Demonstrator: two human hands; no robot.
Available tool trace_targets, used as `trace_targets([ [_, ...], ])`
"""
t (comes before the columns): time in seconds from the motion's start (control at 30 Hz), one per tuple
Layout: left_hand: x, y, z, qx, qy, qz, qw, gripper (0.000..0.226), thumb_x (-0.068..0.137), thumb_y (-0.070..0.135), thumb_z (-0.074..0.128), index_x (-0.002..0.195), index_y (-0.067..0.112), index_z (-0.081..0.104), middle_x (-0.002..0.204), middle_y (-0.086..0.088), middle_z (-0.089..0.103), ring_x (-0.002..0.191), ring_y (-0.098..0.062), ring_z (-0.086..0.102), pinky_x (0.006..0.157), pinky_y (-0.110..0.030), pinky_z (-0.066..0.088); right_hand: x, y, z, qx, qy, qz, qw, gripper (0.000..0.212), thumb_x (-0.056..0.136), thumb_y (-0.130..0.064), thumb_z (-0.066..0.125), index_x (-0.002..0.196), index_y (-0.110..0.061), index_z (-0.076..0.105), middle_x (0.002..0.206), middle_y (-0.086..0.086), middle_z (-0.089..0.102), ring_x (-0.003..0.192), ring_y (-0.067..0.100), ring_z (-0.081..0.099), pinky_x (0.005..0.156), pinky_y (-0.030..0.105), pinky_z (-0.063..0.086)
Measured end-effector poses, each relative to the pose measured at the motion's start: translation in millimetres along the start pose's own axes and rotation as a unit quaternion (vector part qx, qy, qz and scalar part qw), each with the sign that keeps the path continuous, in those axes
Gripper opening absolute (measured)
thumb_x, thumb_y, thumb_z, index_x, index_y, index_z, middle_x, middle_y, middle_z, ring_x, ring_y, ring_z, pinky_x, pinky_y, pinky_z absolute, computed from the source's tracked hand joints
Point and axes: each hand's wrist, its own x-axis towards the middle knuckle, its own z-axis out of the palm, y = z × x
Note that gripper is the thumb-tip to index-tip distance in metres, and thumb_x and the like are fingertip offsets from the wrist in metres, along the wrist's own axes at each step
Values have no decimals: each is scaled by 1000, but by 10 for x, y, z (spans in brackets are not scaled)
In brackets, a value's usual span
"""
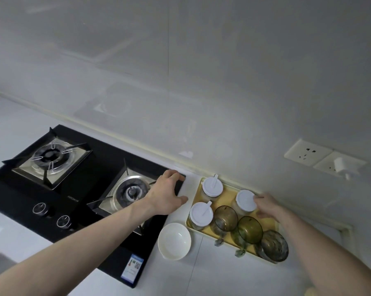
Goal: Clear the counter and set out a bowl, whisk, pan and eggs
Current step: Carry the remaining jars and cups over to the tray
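A round, white, empty bowl [174, 241] sits on the white desk [212, 272] between the black two-burner hob [77, 189] and a yellow tray [227, 194]. The tray holds three white-lidded jars and three tinted glasses. Left hand [166, 194] hovers with a wide grip; right hand [265, 207] reaches beside the rear jar [246, 200], its grip hard to tell.

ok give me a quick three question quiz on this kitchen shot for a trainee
1. True or false: the white bowl sits on the yellow tray.
2. How many white-lidded jars stand on the tray: A two, B three, C four?
3. Fill in: the left hand hovers over the edge of the black ____.

Key: 1 false, it sits on the counter beside the tray. 2 B, with three green glasses in front of them. 3 stove; the right hand reaches to the tray's far side, by a jar.
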Motion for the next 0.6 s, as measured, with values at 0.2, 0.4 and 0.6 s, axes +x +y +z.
trace_targets([
  [0.2, -74, -36, 2, -6, -3, 6, 1000, 67, 79, 41, 77, 139, 23, 52, 152, 3, 35, 131, -18, 49, 110, -30, 42, -6, -148, 110, -58, 36, -92, 993, 31, 99, -12, 49, 128, -15, 60, 124, 10, 59, 107, 28, 55, 93, 48, 56],
  [0.4, -186, -106, -43, -4, 6, 1, 1000, 68, 78, 42, 75, 139, 23, 52, 152, 4, 35, 132, -18, 49, 110, -29, 42, -124, -268, 267, -51, 52, -129, 989, 55, 94, 9, 43, 143, -15, 54, 147, 15, 47, 128, 31, 46, 101, 38, 45],
  [0.6, -343, -109, -64, -1, 10, 5, 1000, 65, 80, 41, 74, 139, 23, 52, 151, 4, 37, 135, -18, 46, 110, -28, 41, -282, -198, 319, -53, 51, -118, 990, 68, 94, 12, 38, 154, -18, 40, 161, 13, 31, 148, 34, 30, 121, 43, 28],
])
